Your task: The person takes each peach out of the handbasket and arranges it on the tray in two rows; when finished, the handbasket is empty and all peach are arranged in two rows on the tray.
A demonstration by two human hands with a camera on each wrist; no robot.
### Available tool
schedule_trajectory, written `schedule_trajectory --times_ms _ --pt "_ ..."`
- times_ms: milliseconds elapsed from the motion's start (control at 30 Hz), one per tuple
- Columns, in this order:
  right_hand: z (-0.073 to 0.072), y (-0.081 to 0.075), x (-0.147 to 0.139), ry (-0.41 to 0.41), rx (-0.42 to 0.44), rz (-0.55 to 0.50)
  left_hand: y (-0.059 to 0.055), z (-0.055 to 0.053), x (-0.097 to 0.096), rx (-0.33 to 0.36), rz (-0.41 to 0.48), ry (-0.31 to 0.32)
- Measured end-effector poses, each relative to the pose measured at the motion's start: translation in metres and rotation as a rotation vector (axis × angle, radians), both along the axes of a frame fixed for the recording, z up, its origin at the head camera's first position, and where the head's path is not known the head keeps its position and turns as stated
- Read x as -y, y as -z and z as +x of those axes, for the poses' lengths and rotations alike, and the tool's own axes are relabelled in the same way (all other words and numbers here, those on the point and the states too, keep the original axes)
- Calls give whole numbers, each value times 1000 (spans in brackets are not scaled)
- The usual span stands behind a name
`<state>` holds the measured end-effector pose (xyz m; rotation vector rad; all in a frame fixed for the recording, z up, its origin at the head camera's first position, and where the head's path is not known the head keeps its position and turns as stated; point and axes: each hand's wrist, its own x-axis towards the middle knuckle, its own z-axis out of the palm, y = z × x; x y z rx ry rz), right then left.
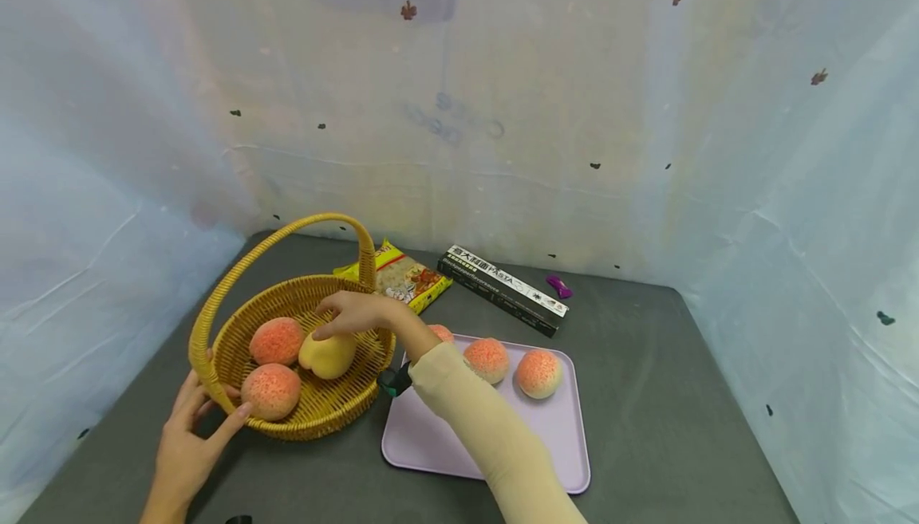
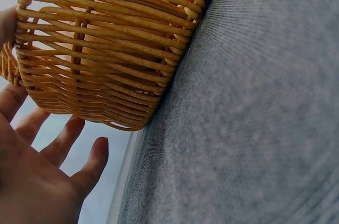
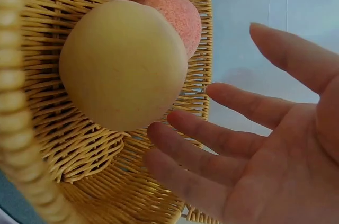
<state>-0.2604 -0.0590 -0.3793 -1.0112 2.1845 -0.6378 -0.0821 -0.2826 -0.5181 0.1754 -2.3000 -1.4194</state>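
Observation:
A yellow wicker basket with a tall arched handle stands at the left of the table. My left hand holds its near left side at the foot of the handle, thumb on one side and fingers on the other. Inside lie two pink-speckled peaches, one farther back and one nearer, beside a yellow peach. Over the basket, my right hand is by the yellow peach. In the right wrist view its fingers are spread and not curled round the peach; whether the tips touch it I cannot tell.
Right of the basket is a lilac tray bearing three peaches, one partly behind my right arm. Behind them lie a yellow food packet, a black pasta box and a small purple wrapped piece.

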Motion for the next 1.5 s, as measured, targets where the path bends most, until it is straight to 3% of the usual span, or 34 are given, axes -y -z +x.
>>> schedule_trajectory --times_ms 300,567,867,1233,1500 --pt "-6 -1 4 49 -29 89 0 -1 -2 1 -11 28" --pt "-9 13 3 107 112 95 2 -2 -3 -23 -26 27" --pt "-5 23 4 129 150 61 2 -1 -2 -19 -20 16" --pt "-5 27 9 120 170 65 3 -2 2 -56 -7 46" --pt "-7 21 16 110 120 148 1 -1 0 -34 -7 38"
